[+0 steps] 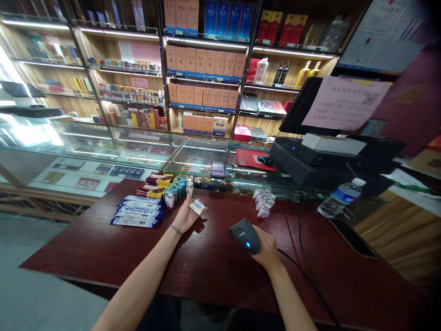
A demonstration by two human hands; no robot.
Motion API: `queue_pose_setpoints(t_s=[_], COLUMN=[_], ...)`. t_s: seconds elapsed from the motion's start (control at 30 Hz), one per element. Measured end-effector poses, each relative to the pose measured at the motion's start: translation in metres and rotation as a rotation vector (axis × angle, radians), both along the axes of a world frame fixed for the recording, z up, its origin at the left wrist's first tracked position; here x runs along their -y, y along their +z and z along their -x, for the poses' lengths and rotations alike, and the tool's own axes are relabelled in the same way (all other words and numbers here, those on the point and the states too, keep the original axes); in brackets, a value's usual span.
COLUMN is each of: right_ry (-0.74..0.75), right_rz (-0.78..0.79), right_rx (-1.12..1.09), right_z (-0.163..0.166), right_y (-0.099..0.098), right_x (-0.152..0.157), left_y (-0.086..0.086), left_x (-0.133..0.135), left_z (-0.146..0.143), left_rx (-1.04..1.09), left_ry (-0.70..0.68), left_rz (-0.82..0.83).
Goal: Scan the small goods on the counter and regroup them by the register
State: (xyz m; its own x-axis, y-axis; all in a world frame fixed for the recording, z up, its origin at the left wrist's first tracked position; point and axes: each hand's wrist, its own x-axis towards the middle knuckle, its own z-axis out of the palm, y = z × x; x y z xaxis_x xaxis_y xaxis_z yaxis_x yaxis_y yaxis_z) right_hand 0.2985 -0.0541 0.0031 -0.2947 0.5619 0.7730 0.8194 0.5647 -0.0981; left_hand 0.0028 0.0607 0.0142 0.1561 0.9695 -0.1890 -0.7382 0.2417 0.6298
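Blue boxes [223, 19] are being carried by a lit shelf [206, 42]; a black mouse [264, 160] is being supported by a red mat [248, 159].

Strip lights [206, 42] brighten wooden shelves [99, 46] behind glass counters [138, 158].

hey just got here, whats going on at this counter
A person's right hand grips a handheld scanner with its blue light lit. The left hand, palm up, holds a small pale labelled item. Blue packets lie left of it on the dark counter; a cluster of small silvery containers stands beyond the scanner.
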Motion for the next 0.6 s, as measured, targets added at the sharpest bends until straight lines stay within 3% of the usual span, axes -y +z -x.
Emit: queue_pose_setpoints(t_s=[0.27, 0.6], right_ry=[-0.056, -0.079], right_rz=[-0.051, -0.059], right_rx=[-0.007, -0.026], right_z=[-0.008, -0.015], right_y=[-0.002, -0.001], right_x=[-0.001, 0.000], left_y=[-0.003, -0.003], left_x=[-0.002, 0.004], left_z=[0.012, -0.003], left_rx=[-0.021, -0.347], left_ry=[-0.164, -0.034], left_rz=[-0.126, -0.217])
